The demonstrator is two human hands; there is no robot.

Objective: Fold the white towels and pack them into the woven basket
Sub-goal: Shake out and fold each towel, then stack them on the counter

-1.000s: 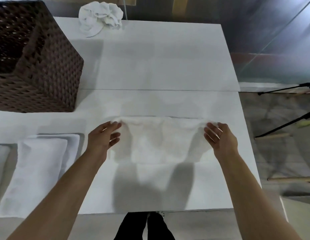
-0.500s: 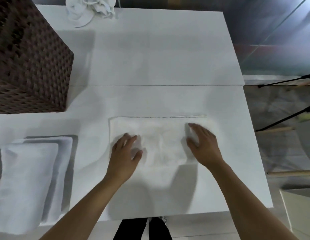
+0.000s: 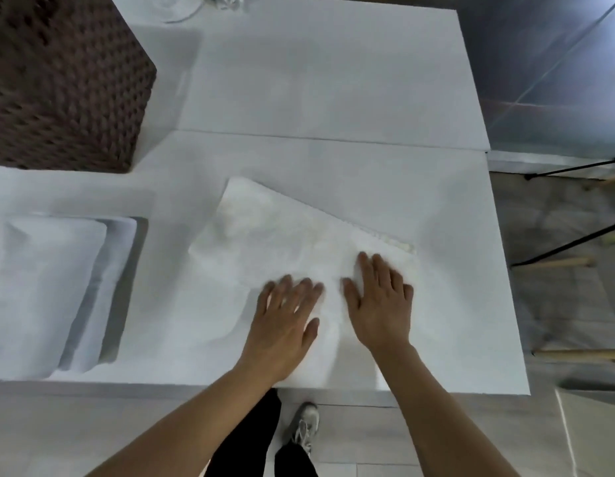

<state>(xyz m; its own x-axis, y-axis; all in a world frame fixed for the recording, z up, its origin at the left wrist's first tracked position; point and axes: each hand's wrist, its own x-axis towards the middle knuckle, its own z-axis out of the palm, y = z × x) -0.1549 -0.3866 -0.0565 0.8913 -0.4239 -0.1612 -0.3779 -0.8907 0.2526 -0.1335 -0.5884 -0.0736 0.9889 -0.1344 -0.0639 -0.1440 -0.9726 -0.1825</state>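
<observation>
The white table (image 3: 333, 80) fills most of the view, and more of its near edge and the floor below shows now than half a second ago, so the camera has tipped downward. The dark brown woven basket (image 3: 58, 80) stands at the far left corner of the table, sitting larger and further into the frame than before, its opening out of sight. A stack of folded white towels (image 3: 51, 287) lies on the table's left near side, below the basket, in the same place relative to the basket as earlier.

The folded towel (image 3: 292, 242) being worked on lies flat near the middle of the table. Half a second ago its long edges ran square to the table; now it is skewed, its far edge slanting down to the right and its left corner pointing toward the stack.

Both hands have slid toward each other and toward the near edge. The left hand (image 3: 282, 325) rests palm down with fingers straight and spread, pressing the towel's near part and gripping nothing. The right hand (image 3: 381, 301) lies just beside it, flat and open-fingered on the towel, thumbs nearly meeting.

A crumpled white towel (image 3: 220, 0) barely shows at the top edge, mostly cut off, where earlier it was fully visible.
</observation>
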